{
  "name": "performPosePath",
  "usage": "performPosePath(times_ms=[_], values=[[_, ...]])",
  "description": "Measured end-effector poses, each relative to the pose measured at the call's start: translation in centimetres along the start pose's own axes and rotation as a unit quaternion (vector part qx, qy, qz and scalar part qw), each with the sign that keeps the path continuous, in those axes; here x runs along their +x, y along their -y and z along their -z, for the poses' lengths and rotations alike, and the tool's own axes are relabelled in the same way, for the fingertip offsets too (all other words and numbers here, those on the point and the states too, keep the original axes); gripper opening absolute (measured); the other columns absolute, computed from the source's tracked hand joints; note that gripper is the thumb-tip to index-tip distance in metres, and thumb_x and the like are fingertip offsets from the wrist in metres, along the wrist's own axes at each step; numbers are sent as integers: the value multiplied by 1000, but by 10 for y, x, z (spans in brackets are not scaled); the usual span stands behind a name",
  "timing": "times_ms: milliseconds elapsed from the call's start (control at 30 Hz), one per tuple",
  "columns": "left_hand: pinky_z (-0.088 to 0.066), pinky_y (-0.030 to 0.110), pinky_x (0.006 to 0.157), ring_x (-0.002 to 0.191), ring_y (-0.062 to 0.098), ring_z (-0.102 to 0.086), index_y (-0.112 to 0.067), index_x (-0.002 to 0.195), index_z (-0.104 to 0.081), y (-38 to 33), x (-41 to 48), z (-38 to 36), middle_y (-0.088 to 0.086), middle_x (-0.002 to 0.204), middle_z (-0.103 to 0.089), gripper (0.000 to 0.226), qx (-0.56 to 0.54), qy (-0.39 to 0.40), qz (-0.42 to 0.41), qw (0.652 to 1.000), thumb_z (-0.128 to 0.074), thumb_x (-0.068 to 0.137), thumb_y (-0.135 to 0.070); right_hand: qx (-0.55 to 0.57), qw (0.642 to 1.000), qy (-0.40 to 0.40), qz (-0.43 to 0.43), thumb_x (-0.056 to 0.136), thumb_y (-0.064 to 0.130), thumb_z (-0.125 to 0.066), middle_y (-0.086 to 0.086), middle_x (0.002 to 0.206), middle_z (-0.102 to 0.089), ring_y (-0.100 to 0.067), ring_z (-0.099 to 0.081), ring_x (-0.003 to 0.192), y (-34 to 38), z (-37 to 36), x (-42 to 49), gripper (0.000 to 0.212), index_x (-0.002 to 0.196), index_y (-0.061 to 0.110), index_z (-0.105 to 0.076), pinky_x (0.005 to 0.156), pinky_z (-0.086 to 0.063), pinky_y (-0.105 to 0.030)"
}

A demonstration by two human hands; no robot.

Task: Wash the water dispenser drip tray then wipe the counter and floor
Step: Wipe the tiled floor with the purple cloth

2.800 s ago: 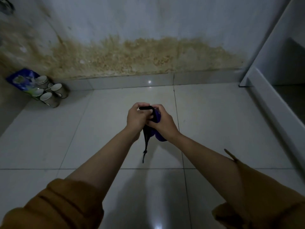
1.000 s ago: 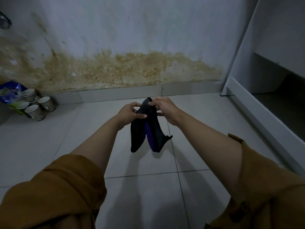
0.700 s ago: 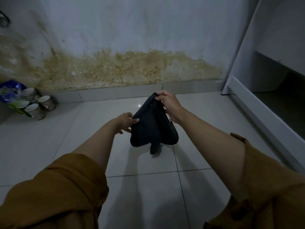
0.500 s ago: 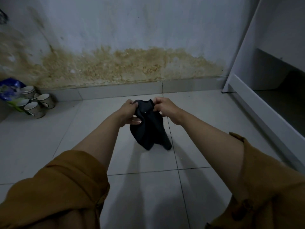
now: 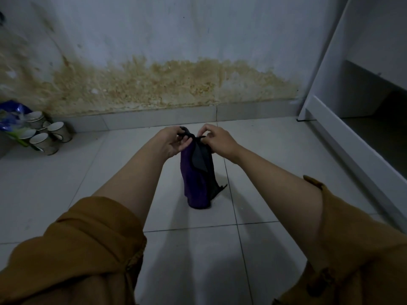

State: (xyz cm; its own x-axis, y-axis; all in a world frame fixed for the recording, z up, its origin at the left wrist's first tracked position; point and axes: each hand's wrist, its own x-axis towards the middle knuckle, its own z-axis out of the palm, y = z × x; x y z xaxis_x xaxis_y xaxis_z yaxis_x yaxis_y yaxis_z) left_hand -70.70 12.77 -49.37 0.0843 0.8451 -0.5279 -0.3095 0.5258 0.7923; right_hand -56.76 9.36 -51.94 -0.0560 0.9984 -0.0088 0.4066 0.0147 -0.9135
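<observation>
Since half a second ago the cloth has dropped out of its dark bunch and now hangs longer, with its purple side turned toward the camera and a black flap folded over the upper right part. Both hands have stayed at its top edge. The left hand pinches the upper left corner between thumb and curled fingers, and the right hand pinches the top just beside it, so the two hands are close together with only a narrow strip of fabric between them. The cloth hangs straight down from that grip, in front of the person and over the pale tiled floor, its lower end near a tile seam; whether that end touches the tiles cannot be told. A frayed black corner sticks out at the lower right of the cloth. Both forearms are bare, with a mustard-brown left sleeve and right sleeve pushed up near the elbows. Behind the hands a grey wall carries a broad yellow-brown stain above a tiled skirting. At the far left, several cups lie on their sides on the floor, touching a blue bag. A white cabinet stands along the right edge, its lower compartment open and dark.
</observation>
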Motion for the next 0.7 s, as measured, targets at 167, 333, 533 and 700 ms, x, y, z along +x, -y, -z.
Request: performPosePath(times_ms=[167, 333, 533, 700], values=[[-52, 23, 89, 68, 14, -46, -4, 74, -44, 0, -1, -2, 11, 80, -43, 28, -99, -42, 16, 994, -33, 98, 1, 37, 999, 2, -2, 84, 1, -48, 1, 76, -54, -13, -52, 73, 5, -1, 0, 23, 71, 20, -52, 66, -43, -26], [-42, 27, 104, 72, 18, -50, -1, 73, -43, 0, -8, -10, 12, 81, -43, 28, -117, -59, 24, 991, -32, 99, 2, 72, 996, 50, -32, 80, 13, -67, 1, 86, -54, -10, -53, 75, 3, -6, -1, 24, 85, 18, -44, 62, -42, -22], [-55, 36, 85, 106, 25, -56, -3, 115, -49, 6, -6, -17, 12, 108, -44, 26, 6, -71, -70, 995, -30, 98, 0, -91, 995, -33, -8, 80, 4, -55, 0, 79, -51, -21, -53, 74, -4, -12, 1, 23, 94, 16, -41, 59, -41, -31], [-52, 29, 51, 59, 15, -53, -21, 85, -48, 4, 0, -3, 5, 88, -56, 19, 228, -182, -232, 928, -36, 94, -8, -101, 994, -45, -25, 80, 1, -50, -1, 83, -55, -20, -54, 75, -4, 3, 4, 19, 91, 17, -48, 60, -42, -29]])
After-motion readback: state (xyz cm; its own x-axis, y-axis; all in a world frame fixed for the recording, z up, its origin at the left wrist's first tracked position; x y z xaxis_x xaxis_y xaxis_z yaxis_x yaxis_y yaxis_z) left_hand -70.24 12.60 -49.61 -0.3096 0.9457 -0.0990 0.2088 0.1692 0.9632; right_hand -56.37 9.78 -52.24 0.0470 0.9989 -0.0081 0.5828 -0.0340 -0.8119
